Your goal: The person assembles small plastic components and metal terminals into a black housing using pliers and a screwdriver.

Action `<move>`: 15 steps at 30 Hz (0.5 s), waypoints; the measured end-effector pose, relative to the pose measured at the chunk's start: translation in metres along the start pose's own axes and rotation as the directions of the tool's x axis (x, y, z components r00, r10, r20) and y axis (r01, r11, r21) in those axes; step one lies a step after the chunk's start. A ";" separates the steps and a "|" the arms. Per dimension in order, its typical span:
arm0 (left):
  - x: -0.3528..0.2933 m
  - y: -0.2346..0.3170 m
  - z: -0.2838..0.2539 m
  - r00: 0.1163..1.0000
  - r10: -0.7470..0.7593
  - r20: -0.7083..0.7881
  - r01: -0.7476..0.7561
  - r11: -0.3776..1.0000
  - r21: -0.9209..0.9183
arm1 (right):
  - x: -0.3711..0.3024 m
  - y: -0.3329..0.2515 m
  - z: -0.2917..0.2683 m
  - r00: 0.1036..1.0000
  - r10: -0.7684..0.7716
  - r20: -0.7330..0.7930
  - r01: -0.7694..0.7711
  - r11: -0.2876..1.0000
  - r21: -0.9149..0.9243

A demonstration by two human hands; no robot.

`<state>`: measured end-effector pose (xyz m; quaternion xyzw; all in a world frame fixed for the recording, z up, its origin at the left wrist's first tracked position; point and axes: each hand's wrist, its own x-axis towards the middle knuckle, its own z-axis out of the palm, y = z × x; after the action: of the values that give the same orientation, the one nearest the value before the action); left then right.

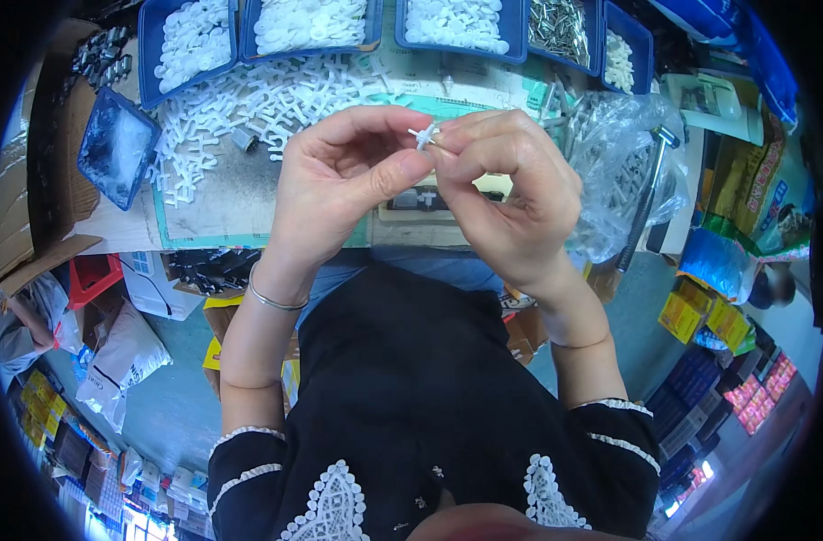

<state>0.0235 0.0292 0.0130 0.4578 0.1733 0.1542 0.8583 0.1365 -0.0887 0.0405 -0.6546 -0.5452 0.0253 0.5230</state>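
Above the near part of the table, both hands meet at a small white plastic part [423,137] with thin prongs. My left hand [344,171] pinches it between thumb and fingertips. My right hand [515,176] is closed against its other side, fingertips pressed together; a thin pale pin shows there, and its far end is hidden by the fingers. Behind my hands a heap of white branched plastic pieces [240,104] spreads over the table. Along the back, blue bins hold white discs [312,22], more discs [456,22], metal pins [558,27] and small cream pieces [618,63].
A blue tray [118,149] with whitish contents sits at the left. To the right lie a clear plastic bag [601,153] of metal parts and a hammer [648,194]. A cardboard box [64,153] flanks the table's left end. Black parts [215,270] lie below its front edge.
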 end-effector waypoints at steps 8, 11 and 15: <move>0.003 -0.003 -0.003 0.993 0.095 0.071 -0.098 0.994 0.042 | -0.002 0.005 0.002 0.998 0.058 -0.001 -0.057 0.996 0.064; 0.004 -0.002 -0.002 0.991 0.111 0.080 -0.121 0.985 0.127 | -0.004 0.005 0.000 0.996 0.085 -0.008 -0.085 0.995 0.055; 0.004 -0.005 -0.001 0.980 0.172 0.094 -0.189 0.960 0.209 | -0.006 0.001 -0.001 0.985 0.171 -0.013 -0.170 0.984 0.048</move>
<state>0.0274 0.0292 0.0079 0.5679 0.1141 0.1948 0.7916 0.1357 -0.0938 0.0368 -0.6866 -0.4820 0.0770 0.5388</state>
